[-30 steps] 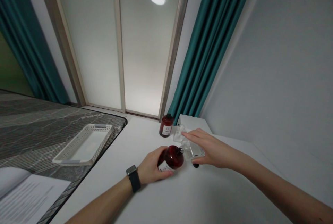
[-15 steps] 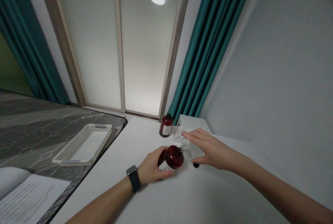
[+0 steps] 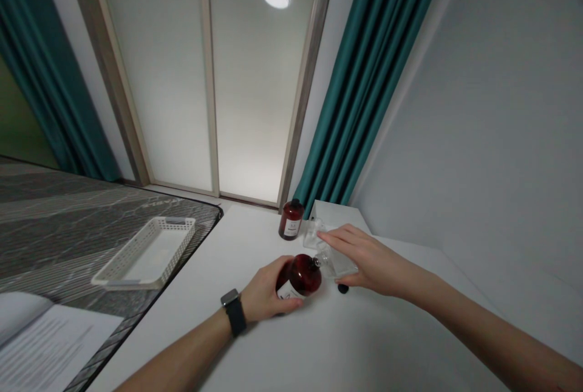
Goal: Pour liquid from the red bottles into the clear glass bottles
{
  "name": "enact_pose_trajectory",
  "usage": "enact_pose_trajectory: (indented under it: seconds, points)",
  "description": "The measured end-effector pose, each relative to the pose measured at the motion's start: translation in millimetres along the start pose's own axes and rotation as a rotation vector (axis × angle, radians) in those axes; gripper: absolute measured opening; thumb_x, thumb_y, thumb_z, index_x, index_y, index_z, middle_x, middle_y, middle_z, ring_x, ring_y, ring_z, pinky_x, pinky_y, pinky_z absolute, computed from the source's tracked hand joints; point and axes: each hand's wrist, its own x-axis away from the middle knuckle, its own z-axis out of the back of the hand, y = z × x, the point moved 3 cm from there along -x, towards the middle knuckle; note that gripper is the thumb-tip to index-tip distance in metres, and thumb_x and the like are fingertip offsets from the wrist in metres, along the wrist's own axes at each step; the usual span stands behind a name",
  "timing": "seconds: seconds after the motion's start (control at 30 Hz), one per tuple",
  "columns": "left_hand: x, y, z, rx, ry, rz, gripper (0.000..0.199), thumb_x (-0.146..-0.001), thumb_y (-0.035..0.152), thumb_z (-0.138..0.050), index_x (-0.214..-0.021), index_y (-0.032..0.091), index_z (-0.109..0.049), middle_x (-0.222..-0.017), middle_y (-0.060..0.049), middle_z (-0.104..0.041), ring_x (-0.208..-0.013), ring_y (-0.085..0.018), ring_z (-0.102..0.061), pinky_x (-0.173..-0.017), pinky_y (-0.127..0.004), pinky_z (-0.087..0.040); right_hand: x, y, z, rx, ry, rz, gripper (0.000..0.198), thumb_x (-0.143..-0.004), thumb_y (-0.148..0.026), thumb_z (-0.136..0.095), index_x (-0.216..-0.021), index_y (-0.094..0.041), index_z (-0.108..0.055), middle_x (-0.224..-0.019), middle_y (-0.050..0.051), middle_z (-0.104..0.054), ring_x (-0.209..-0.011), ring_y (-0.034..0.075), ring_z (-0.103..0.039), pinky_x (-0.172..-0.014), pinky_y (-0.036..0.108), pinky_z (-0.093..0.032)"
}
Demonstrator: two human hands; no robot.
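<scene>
My left hand is closed around a dark red-brown bottle with a white label, tilted so its neck points right. My right hand grips a clear glass bottle, also tilted, its neck facing left. The two mouths meet or nearly meet; whether they touch I cannot tell. Beneath the right hand, a small black cap lies on the white table. Any liquid passing between the bottles is too small to make out.
Another red-brown bottle with a black cap stands at the back of the table. Near it are a clear glass container and a white box. To the left, a white basket and an open book lie on a grey patterned surface.
Almost nothing differs. Both hands keep their hold, and the clear bottle appears tilted very slightly differently.
</scene>
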Motion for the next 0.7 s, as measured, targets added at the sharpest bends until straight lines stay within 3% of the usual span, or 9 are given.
enact_pose_trajectory:
  seconds: [0.7]
  points:
    - [-1.3, 1.9, -1.2, 0.056, -0.004, 0.008, 0.070, -0.073, 0.044, -0.079, -0.131, 0.018, -0.049, -0.125, -0.011, -0.064, -0.110, -0.028, -0.062, -0.099, -0.042, -0.049, 1.0, -2.0, -0.2, 0.064, 0.040, 0.052, 0.089, -0.074, -0.017, -0.080, -0.150, -0.027, -0.035, -0.133, 0.011, -0.060, -0.118, 0.030, -0.053, -0.099, 0.049, -0.047]
